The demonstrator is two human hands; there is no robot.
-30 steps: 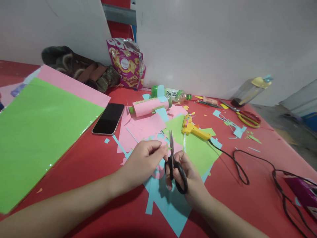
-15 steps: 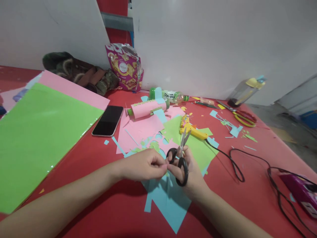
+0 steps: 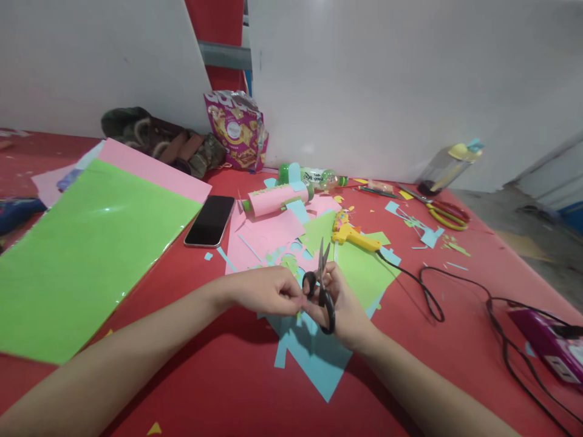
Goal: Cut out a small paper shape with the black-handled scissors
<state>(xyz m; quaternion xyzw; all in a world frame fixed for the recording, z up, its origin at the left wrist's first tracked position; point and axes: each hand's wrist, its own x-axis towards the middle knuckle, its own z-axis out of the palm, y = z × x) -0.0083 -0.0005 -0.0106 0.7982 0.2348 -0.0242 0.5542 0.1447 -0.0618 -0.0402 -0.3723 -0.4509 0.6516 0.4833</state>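
My right hand holds black-handled scissors, blades pointing up and slightly parted. My left hand is closed in a pinch, its fingertips meeting those of my right hand. Whatever lies between the fingertips is too small to make out; a bit of green shows just under them. Below both hands lies a blue paper sheet with cut edges. Beyond them are pink paper, green paper and small scraps. A pink paper-wrapped roll rests on the pink paper.
A yellow glue gun lies on the right with its black cord trailing to a purple power strip. A phone and a green sheet stack are left. A snack bag, green bottle and red-yellow scissors lie behind.
The camera view has shifted, so the tabletop things appear a little further right on the left side. Both hands stay together at the fingertips, and the scissors have tilted slightly.
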